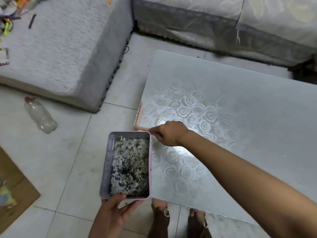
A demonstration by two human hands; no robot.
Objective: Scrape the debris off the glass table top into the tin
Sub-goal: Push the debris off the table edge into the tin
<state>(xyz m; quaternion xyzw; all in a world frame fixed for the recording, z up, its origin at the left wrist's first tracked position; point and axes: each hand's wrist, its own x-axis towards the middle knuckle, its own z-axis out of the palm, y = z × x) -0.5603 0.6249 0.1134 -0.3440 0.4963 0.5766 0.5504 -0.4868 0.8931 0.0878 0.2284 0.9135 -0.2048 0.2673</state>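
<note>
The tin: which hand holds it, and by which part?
The left hand holds the tin by its near short end, thumb over the rim.

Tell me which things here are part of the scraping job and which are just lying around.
Job: tin, held by the left hand; debris in it; glass table top; right hand at its edge.
Lying about: bottle and cardboard on the floor; mattress.

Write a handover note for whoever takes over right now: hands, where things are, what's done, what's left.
Left hand grips the tin from below, alongside the edge of the glass table top.
Right hand, fingers curled, is at that edge by the tin's far corner; any tool is unclear.
Done: speckled debris covers the tin's floor.
Left: finish this edge sweep, then check the glass for specks.
</note>
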